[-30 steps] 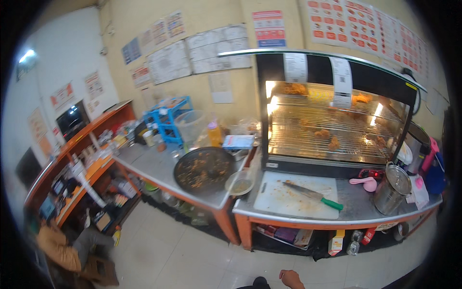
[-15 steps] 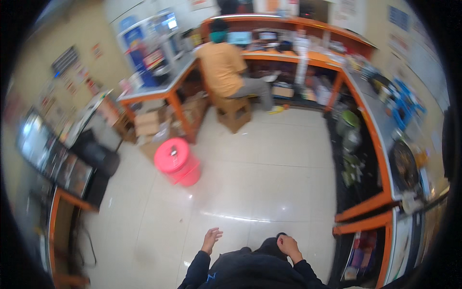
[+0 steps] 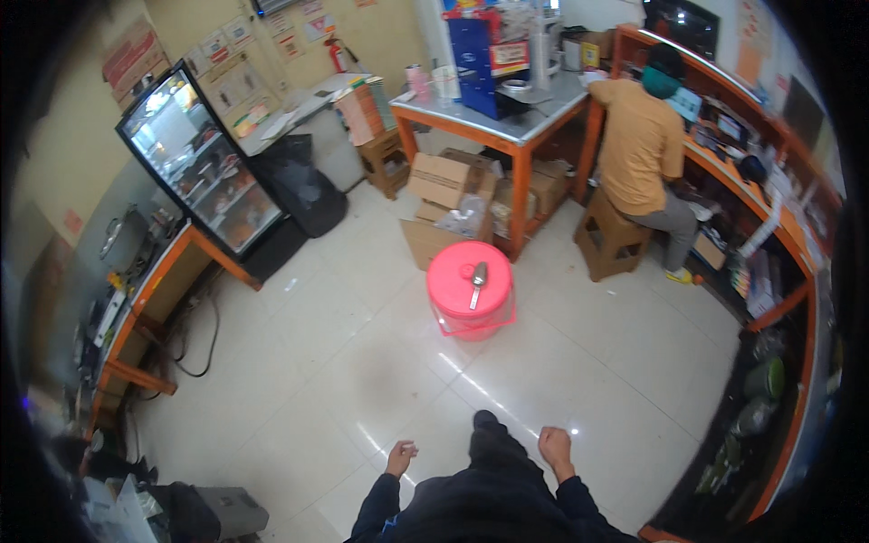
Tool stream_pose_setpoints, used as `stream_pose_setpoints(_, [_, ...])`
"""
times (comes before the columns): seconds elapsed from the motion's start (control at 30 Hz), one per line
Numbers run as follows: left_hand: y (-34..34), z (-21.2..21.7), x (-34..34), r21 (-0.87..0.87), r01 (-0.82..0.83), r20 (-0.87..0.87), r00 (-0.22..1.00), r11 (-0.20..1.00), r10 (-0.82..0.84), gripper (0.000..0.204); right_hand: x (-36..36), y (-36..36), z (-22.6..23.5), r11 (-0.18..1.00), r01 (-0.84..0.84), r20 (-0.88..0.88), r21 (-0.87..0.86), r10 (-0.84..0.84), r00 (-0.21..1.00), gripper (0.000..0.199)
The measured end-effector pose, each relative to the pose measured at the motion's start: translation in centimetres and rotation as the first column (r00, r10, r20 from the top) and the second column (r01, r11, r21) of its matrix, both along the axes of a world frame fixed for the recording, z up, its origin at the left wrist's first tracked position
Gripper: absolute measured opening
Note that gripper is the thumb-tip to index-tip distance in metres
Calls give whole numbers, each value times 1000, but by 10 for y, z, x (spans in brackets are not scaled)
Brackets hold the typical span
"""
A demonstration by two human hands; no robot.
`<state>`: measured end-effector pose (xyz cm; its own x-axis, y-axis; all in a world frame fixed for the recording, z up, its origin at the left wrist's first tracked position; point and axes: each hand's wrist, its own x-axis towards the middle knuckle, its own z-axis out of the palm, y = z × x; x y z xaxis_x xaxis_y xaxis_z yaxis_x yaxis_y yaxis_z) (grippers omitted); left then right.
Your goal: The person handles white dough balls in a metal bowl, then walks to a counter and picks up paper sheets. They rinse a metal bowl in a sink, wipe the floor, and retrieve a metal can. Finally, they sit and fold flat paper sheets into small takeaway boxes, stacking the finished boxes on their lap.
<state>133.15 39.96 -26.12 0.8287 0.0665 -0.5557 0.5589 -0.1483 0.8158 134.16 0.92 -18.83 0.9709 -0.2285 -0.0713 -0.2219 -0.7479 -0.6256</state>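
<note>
My left hand (image 3: 400,457) hangs low in front of my dark-clad body, fingers curled, holding nothing. My right hand (image 3: 554,446) hangs on the other side, closed in a loose fist and also empty. Both are over the shiny white tiled floor (image 3: 317,362), far from any object. My dark shoe (image 3: 487,423) shows between them. The nearest thing ahead is a pink lidded bucket (image 3: 471,291) with a metal scoop (image 3: 477,282) lying on its lid.
A person in an orange shirt (image 3: 641,145) sits on a wooden stool (image 3: 612,242) at an orange counter (image 3: 778,217). Cardboard boxes (image 3: 444,195) sit under a steel-topped table (image 3: 507,113). A glass-door fridge (image 3: 204,167) stands left, next to a black bag (image 3: 303,185).
The view has swung from the counter with the food warmer around to the room. The bucket now lies straight ahead and nearer; my hands stay low and empty.
</note>
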Motion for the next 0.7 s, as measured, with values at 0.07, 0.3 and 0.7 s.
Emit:
stream_pose_setpoints(0.07, [43,-22,-14,555,150,-140,986,818,-86,34,63,9,5,996,-55,49,77,52,997,19])
stream_pose_setpoints(0.3, [78,-51,-101,412,-417,-278,789,810,548,21,235,73,-5,871,-485,-98,81,491,866,30])
stream_pose_setpoints(0.7, [154,-111,137,531,-79,-451,817,844,360,32,436,261,-66,444,-764,-602,469,793,91,76])
